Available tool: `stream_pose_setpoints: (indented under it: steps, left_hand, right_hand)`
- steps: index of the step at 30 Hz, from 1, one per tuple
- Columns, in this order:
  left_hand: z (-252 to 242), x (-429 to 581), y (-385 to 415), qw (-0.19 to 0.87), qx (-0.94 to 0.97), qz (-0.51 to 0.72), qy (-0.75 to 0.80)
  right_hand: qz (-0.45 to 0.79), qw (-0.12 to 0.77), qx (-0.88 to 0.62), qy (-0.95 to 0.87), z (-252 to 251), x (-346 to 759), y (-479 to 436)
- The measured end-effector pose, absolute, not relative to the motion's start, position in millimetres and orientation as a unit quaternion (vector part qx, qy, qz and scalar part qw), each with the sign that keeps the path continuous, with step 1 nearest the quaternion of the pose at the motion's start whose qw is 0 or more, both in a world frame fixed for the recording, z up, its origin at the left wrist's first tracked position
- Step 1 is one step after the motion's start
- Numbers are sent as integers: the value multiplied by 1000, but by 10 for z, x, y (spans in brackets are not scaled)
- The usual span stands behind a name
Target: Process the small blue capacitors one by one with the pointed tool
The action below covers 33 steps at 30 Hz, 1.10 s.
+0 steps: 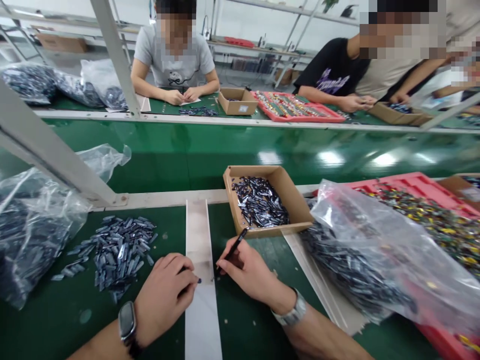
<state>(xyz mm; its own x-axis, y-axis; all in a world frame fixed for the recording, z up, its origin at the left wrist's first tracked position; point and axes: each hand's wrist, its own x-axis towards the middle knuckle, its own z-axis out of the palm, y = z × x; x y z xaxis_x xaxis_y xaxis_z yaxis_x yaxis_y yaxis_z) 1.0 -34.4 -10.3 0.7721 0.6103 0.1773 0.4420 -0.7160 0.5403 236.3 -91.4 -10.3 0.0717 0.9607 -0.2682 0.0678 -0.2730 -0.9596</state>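
Note:
My left hand is closed over the edge of a white strip, pinching a small dark piece whose tip shows past the fingers. In my right hand is a black pen-like tool, its thin tip pointing down close to the small piece. To the left lies a loose pile of dark, shiny, flat pieces. Beyond my right hand stands an open cardboard box with many similar dark pieces in it.
A clear plastic bag of dark pieces sits at far left, another bag at right, over a red tray of coloured parts. A metal post rises at left. Across the green belt, several people work at a bench.

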Motion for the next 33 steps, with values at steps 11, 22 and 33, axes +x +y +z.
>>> stream_pose_setpoints:
  steps: [11,22,33]
  left_hand:
    - [-122,33,-366,248,898,191,308]
    - [-184,-17,-341,282,890,176,311]
    - [-233,-19,-348,276,888,197,311]
  right_hand:
    - [523,447,-624,-370,-106,2298,-910]
    - [499,429,-634,-406,-174,2161,-933]
    - [484,429,-636,-420,-150,2131,-919]
